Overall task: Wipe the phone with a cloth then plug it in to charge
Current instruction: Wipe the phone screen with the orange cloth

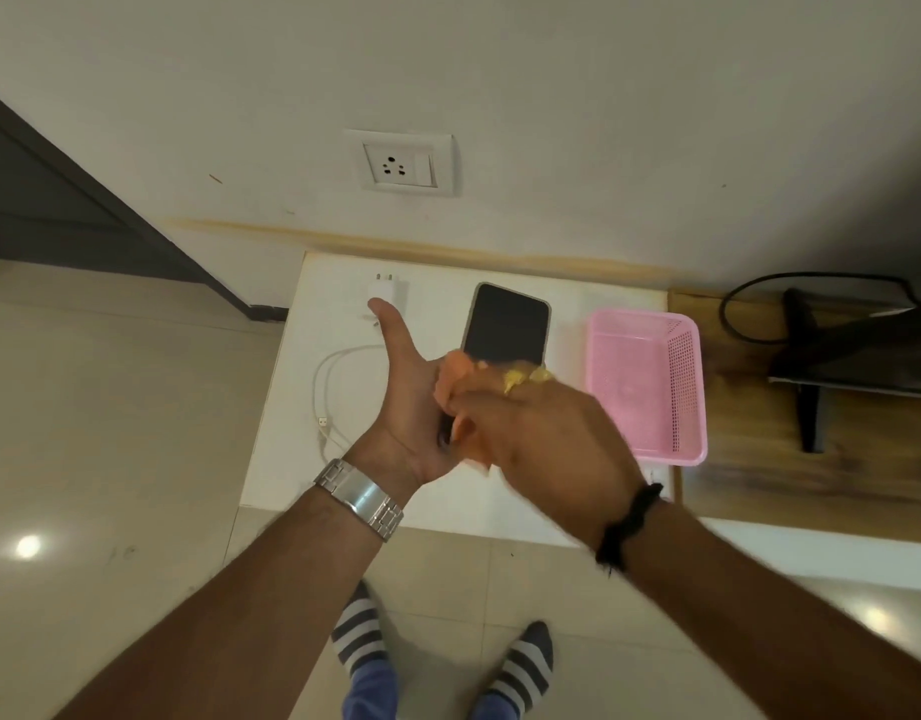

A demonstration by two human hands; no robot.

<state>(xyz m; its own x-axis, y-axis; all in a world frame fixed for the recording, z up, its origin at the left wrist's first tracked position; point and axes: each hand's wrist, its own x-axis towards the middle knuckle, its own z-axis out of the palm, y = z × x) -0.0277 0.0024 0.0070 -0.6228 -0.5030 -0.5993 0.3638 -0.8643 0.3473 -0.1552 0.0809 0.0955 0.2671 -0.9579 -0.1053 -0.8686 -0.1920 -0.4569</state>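
Note:
My left hand (406,397) holds a dark-screened phone (505,324) above the white table (292,459). The phone's lower end lies in the palm, the thumb sticks out straight, and the fingers are hidden under the phone. My right hand (546,433), blurred by motion, grips a bunched orange cloth (450,376) and presses it on the lower part of the screen. A white charger plug (383,291) lies on the table behind my left thumb. Its white cable (326,387) loops to the left, with the loose connector (322,421) near my left wrist.
A white wall socket (401,162) sits on the wall above the table. A pink plastic basket (650,449) stands on the table's right side. Further right is a wooden surface with a dark stand and black cable (811,356). My socked feet stand on the tiled floor.

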